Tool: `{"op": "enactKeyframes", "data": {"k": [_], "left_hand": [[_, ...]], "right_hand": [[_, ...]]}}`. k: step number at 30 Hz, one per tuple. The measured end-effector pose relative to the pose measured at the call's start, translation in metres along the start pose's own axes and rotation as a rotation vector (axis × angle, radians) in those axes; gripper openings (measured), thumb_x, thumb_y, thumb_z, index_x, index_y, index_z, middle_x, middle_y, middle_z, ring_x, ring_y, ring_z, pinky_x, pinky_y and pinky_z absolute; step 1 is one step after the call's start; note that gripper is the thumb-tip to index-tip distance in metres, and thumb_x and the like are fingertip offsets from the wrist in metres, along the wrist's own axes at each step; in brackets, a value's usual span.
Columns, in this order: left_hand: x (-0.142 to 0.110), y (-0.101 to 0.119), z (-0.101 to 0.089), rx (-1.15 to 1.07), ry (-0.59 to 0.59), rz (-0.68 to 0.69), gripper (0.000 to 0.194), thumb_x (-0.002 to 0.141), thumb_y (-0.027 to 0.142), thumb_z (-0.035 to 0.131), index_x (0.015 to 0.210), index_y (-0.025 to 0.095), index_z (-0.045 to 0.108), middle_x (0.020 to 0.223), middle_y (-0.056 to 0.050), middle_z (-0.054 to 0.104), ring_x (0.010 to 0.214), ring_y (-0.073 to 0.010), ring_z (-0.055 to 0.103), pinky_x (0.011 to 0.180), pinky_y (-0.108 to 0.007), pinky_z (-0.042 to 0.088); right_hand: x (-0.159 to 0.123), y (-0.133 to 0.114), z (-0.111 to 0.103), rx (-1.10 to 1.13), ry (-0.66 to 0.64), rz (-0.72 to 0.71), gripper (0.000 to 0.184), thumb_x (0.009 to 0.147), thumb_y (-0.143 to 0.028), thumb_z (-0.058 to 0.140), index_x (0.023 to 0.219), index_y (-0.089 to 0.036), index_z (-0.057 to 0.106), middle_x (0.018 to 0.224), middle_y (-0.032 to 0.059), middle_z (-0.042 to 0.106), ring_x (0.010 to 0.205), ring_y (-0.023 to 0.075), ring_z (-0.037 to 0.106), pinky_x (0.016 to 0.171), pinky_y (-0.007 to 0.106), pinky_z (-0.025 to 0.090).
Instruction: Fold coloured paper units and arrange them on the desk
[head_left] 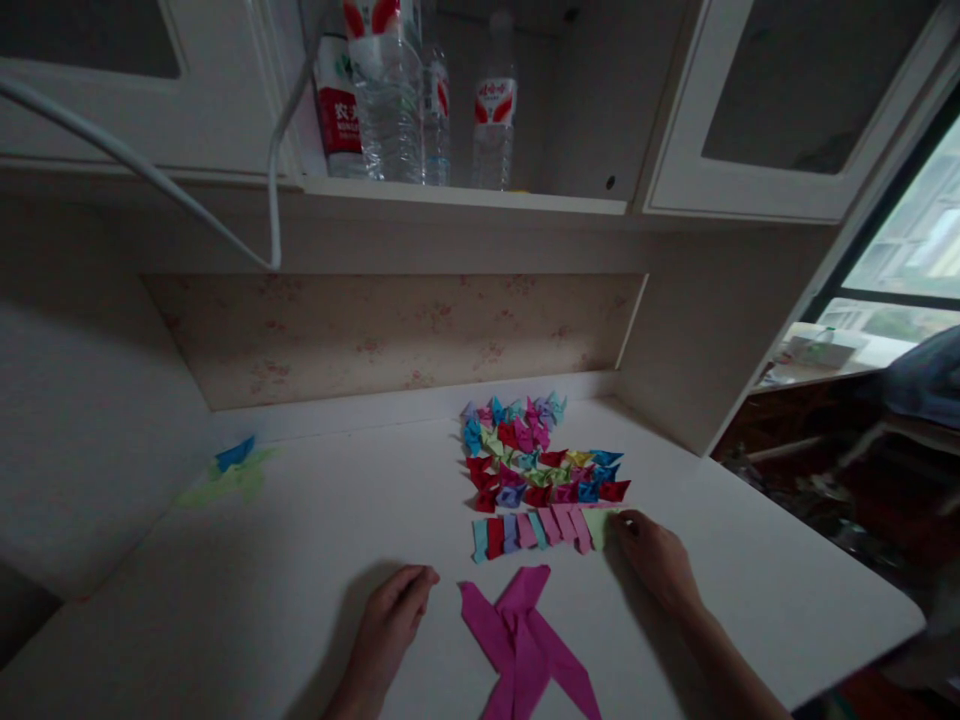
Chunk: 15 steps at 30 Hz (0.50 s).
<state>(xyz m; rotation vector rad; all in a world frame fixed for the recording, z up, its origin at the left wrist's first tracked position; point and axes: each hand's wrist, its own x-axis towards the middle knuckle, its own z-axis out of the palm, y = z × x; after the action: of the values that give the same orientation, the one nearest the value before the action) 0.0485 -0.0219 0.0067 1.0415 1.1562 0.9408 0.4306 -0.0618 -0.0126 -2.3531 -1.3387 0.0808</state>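
My right hand pinches the right edge of a light green folded paper strip, at the right end of a row of folded paper strips in pink, teal, red and violet. My left hand rests on the table with its fingers curled shut, and nothing shows in it. Between my hands, nearer to me, lies a large magenta folded paper figure with several pointed arms. Beyond the row, small colourful origami pieces stand in several lines.
A blue paper piece and light green paper lie at the table's back left. Above hangs an open cabinet shelf with plastic bottles. A white cable dangles at left. The white table ends at the right.
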Motion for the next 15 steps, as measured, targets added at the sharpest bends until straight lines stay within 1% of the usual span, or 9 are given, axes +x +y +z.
{"op": "enactKeyframes", "data": {"k": [6, 11, 15], "left_hand": [[0.000, -0.003, -0.002, 0.008, -0.024, 0.020, 0.040, 0.065, 0.053, 0.068, 0.075, 0.013, 0.068, 0.050, 0.008, 0.036, 0.044, -0.0054, 0.029, 0.040, -0.017, 0.017], [0.000, -0.005, -0.002, 0.003, -0.039, 0.050, 0.035, 0.070, 0.048, 0.066, 0.074, 0.013, 0.066, 0.052, 0.008, 0.035, 0.046, -0.0061, 0.030, 0.042, -0.017, 0.017], [0.003, -0.008, -0.001, -0.003, -0.023, 0.077, 0.036, 0.071, 0.049, 0.063, 0.070, 0.014, 0.065, 0.048, 0.008, 0.035, 0.041, -0.0056, 0.026, 0.040, -0.019, 0.016]], "right_hand": [[0.000, -0.003, 0.000, -0.061, -0.031, 0.034, 0.045, 0.087, -0.044, 0.034, 0.105, -0.020, 0.067, 0.094, 0.0158, 0.073, 0.085, 0.0303, 0.067, 0.066, 0.034, 0.042], [-0.002, 0.004, 0.001, -0.009, -0.027, 0.053, 0.047, 0.084, -0.049, 0.033, 0.106, -0.022, 0.065, 0.094, 0.0141, 0.073, 0.086, 0.0314, 0.067, 0.066, 0.033, 0.043], [-0.005, 0.007, -0.001, 0.080, -0.005, 0.079, 0.048, 0.080, -0.055, 0.035, 0.101, -0.023, 0.065, 0.091, 0.0134, 0.074, 0.085, 0.0328, 0.068, 0.066, 0.034, 0.045]]}}
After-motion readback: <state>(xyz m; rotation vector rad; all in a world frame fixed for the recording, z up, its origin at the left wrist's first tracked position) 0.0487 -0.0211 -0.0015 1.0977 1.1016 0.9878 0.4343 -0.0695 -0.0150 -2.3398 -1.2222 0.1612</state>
